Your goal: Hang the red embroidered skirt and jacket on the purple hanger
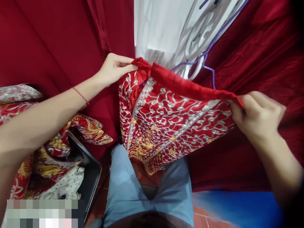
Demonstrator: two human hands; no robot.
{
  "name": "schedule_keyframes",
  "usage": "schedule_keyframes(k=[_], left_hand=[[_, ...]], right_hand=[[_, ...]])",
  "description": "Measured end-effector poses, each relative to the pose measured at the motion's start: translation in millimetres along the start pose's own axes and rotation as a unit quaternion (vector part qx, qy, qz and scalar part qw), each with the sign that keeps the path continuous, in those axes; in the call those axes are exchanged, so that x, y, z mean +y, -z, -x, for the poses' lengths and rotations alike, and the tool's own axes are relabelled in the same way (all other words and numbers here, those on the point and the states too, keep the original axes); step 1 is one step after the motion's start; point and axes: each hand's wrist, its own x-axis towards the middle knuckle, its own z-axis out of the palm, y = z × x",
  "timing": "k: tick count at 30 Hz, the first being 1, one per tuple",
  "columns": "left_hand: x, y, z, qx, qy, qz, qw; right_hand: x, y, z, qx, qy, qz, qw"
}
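A red skirt [171, 117] with silver and gold embroidery hangs between my two hands, its plain red waistband stretched along the top. My left hand [116, 68], a thin red string around its wrist, pinches the waistband's left end. At the other end, my right hand [260, 112] is closed on the band and slightly blurred. Just behind the waistband is a purple hanger [209, 65]; part of it is hidden by the cloth. The skirt's lower part falls in front of my legs.
Red curtains [59, 38] flank a white scrolled metal frame [197, 38]. At lower left, embroidered red garments [57, 142] and a white dotted cloth [68, 183] lie on a black chair [89, 161]. A blue surface [239, 205] is at lower right.
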Motion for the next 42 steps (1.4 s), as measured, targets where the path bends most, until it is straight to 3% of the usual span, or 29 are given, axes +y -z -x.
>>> schedule_keyframes(k=[3,6,10,12,16,20,23,25,30,33,37,39,42], left_hand=[[-3.0,1.7,-0.8,0.001,-0.013,-0.04,0.999],[-8.0,6.6,-0.2,-0.007,-0.025,-0.093,0.995],[-1.9,17.0,18.0,-0.099,-0.041,-0.188,0.976],[10.2,19.5,35.7,-0.124,-0.037,-0.231,0.964],[37.8,14.1,70.9,-0.09,-0.025,-0.276,0.957],[45.1,7.5,89.9,-0.019,-0.036,-0.209,0.977],[34.3,10.6,96.1,0.005,-0.042,-0.086,0.995],[22.0,17.2,99.6,-0.018,-0.029,0.022,0.999],[-2.6,31.5,115.5,-0.088,0.112,0.209,0.968],[-1.8,22.8,127.0,-0.025,0.182,0.219,0.958],[9.1,-0.4,134.7,0.101,0.191,0.191,0.958],[12.7,-8.4,135.0,0.135,0.186,0.18,0.956],[13.5,-12.9,134.7,0.153,0.167,0.154,0.962]], right_hand=[[-14.1,-12.7,-3.9,0.012,-0.06,0.023,0.998],[-38.8,-25.3,1.3,0.077,-0.107,0.01,0.991],[-89.9,-35.2,7.8,0.224,-0.058,-0.086,0.969],[-121.2,-35.4,5.1,0.238,-0.048,-0.129,0.961],[-175.4,-27.0,-7.6,0.163,-0.044,-0.195,0.966],[-202.0,-16.0,-15.7,0.132,-0.073,-0.256,0.955],[-210.5,-13.4,-14.8,0.142,-0.108,-0.296,0.938],[-213.1,-15.2,-13.2,0.154,-0.126,-0.324,0.925],[-210.0,-18.4,-16.1,0.17,-0.127,-0.366,0.906],[-211.8,-11.7,-12.4,0.172,-0.135,-0.384,0.897],[-234.6,3.6,24.6,0.18,-0.176,-0.459,0.852],[-253.2,9.2,51.2,0.111,-0.172,-0.535,0.82],[-282.8,10.9,78.9,-0.078,-0.191,-0.615,0.761]])
